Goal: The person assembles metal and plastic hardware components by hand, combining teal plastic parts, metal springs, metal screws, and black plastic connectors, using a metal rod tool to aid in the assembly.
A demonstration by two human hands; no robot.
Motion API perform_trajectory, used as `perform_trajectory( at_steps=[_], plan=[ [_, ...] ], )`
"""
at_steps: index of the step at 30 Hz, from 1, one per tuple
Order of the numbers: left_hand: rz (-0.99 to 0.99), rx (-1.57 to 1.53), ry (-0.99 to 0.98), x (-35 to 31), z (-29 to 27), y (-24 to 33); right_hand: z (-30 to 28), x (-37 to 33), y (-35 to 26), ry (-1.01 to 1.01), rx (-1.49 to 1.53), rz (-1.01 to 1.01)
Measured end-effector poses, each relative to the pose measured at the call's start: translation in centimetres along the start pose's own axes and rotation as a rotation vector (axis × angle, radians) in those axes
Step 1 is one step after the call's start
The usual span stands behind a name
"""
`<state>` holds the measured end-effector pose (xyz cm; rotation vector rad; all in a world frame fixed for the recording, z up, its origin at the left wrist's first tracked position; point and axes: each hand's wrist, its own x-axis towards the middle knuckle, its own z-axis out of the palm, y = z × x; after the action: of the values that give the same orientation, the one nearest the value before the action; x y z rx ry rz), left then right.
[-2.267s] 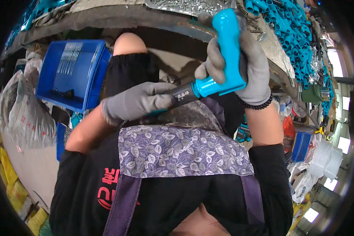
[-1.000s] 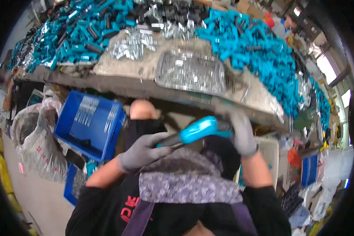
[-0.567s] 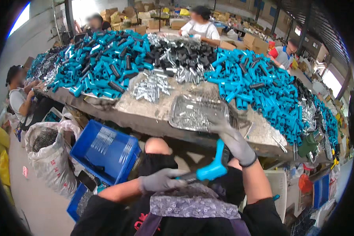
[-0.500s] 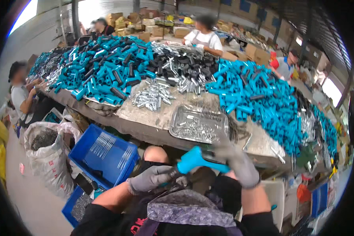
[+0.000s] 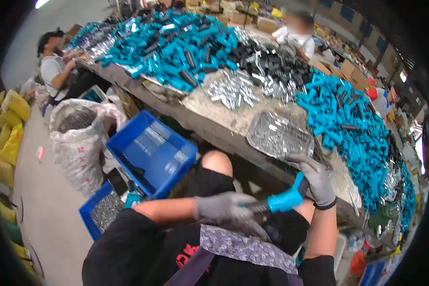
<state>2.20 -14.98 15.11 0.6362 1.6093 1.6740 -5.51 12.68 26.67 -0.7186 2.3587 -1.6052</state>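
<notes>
A teal plastic handle-shaped part (image 5: 285, 201) with a narrower arm and a dark end is between my hands, above my lap. My left hand (image 5: 226, 206), in a grey glove and blurred by motion, is closed round its dark end. My right hand (image 5: 314, 178), also gloved, has its fingers stretched out, the palm side against the part's narrow teal arm; its thumb is hard to make out. Just beyond my right fingertips, a metal tray (image 5: 281, 136) of small shiny pieces rests on the table's near edge.
The worktable (image 5: 214, 112) bears heaps of teal parts (image 5: 169, 45), black parts (image 5: 283, 62) and silver metal pieces (image 5: 231, 90). At my left stand a blue crate (image 5: 152, 155), a smaller blue bin (image 5: 107, 212) and a white sack (image 5: 78, 152). Other people sit around the table.
My view has turned, so the table and crates appear farther right and tilted. My right hand has come down against the teal part; my left hand still grips the dark end.
</notes>
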Motion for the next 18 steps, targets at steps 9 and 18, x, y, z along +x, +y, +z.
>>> perform_trajectory(
  at_steps=[9, 18],
  plan=[
    [0.057, -0.345, 0.272, 0.1, 1.0, -7.4, 10.4, 6.5, -3.2, 0.144, -0.429, -0.235],
    [0.006, -0.294, 0.326, -9.4, -3.4, -8.3, 7.5, 30.2, 3.3, 0.184, -1.049, 0.071]
  ],
)
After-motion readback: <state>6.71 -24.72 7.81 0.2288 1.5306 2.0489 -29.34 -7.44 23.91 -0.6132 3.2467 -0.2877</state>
